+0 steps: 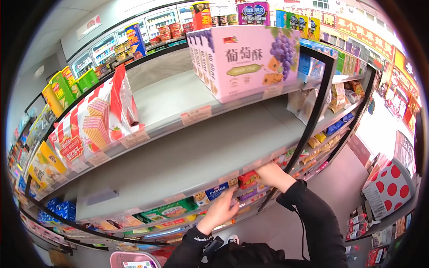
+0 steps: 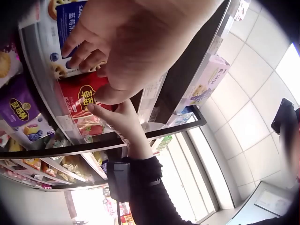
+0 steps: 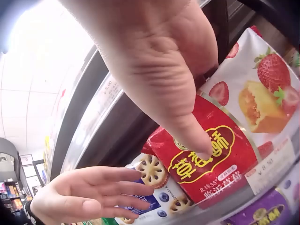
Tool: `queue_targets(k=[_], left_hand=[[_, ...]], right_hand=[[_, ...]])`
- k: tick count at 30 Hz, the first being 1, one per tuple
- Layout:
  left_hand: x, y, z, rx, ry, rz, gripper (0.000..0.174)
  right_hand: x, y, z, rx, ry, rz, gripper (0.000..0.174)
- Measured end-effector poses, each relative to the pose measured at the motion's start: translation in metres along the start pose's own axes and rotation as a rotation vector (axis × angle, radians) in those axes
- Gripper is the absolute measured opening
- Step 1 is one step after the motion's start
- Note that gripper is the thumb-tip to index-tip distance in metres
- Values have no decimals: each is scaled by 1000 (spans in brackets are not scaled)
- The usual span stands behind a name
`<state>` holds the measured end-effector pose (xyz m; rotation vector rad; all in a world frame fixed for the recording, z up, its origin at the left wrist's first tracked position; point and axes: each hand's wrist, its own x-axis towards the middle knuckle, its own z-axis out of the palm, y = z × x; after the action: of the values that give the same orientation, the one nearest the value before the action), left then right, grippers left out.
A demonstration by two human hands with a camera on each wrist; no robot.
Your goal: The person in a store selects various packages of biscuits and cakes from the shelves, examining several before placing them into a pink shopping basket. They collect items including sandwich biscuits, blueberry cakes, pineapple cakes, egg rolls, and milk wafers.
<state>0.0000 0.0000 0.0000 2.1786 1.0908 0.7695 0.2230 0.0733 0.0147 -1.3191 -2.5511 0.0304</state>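
My right hand (image 1: 273,176) reaches onto a lower shelf and grips a red and white bag of strawberry pastries (image 3: 241,152). In the right wrist view its thumb lies across the red front, while the other fingers are hidden behind the bag's top. The bag stands upright behind the shelf's price strip. My left hand (image 1: 219,211) is held just left of it, fingers loosely spread and holding nothing. Close behind those fingers stands a blue and white bag of blueberry biscuits (image 2: 69,23).
Above the hands runs a bare grey shelf (image 1: 187,161). Higher up stand pink grape pastry boxes (image 1: 254,58) and wafer bags (image 1: 96,120). A black frame post (image 1: 313,125) rises right of my right hand. A pink basket (image 1: 117,259) sits at the lower left.
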Motion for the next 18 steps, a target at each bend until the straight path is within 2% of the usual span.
queue_targets(k=[2, 3, 5, 7, 9, 10, 15, 17, 18], left_hand=[[0, 3, 15, -1, 28, 51, 50], [-17, -16, -26, 37, -44, 8, 50], [-8, -12, -18, -86, -59, -76, 48], [-3, -12, -12, -87, -69, -51, 48], [1, -10, -12, -160, -73, -121, 53], [3, -16, -8, -90, -38, -61, 55], [10, -7, 0, -84, 28, -59, 59], [17, 3, 5, -21, 72, -44, 63], [19, 5, 10, -18, 83, -55, 63]], right_hand=[[-15, 12, -5, -103, -6, -52, 48], [12, -19, 19, -16, 5, -20, 48], [9, -9, 12, -2, 138, -85, 42], [7, -8, 3, 22, 116, -58, 41], [4, -8, 2, 55, 103, -35, 40], [4, -7, 2, 53, 95, -60, 41], [-4, -10, -15, 17, -14, -102, 48], [-8, -13, -19, -82, 60, -139, 50], [-10, -15, -21, -121, 79, -138, 42]])
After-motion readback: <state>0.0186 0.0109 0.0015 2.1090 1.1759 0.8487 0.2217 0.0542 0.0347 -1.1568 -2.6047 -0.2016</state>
